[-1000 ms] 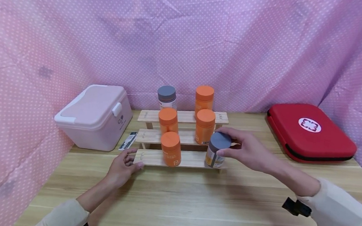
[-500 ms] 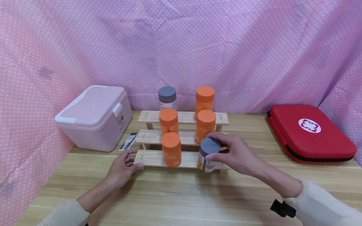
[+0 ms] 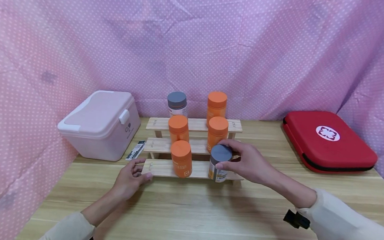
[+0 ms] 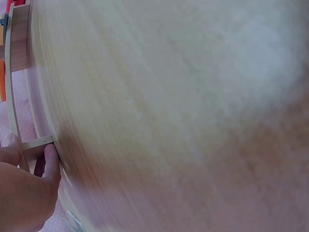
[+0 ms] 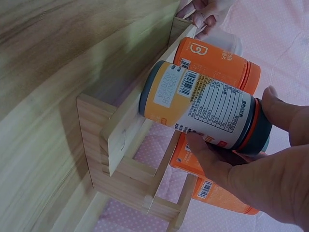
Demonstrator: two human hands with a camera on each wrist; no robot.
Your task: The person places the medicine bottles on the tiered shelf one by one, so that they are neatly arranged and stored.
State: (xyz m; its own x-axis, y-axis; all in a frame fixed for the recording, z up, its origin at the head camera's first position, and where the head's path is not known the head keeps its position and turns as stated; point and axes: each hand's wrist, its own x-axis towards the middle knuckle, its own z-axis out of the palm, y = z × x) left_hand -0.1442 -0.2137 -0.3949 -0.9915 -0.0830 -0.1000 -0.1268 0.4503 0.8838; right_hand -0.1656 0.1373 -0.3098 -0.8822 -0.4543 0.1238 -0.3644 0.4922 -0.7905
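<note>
My right hand [image 3: 254, 165] pinches a grey-lidded pill bottle [image 3: 218, 170] between thumb and fingers near its lid. The bottle is upright at the right part of the lowest step of a three-step wooden rack [image 3: 158, 166]; its label with barcode faces the right wrist camera. In the right wrist view its base meets or nearly meets the step. At the rack's left end my left hand [image 3: 129, 179] grips the lowest step, thumb in front; the left wrist view shows thumb and finger on the wooden end [image 4: 37, 143]. An orange bottle [image 3: 181, 160] stands left of the held one.
Two orange bottles, left [image 3: 178, 128] and right [image 3: 217, 133], stand on the middle step. A grey-lidded bottle [image 3: 177, 102] and an orange bottle [image 3: 216, 107] occupy the top step. A pink lidded box [image 3: 101, 128] sits left, a red zipped case [image 3: 330, 144] right.
The right hand has moved the grey-lidded bottle left along the lowest step, nearer the orange bottle, mostly during the first half second. My left hand stays in place on the rack.
</note>
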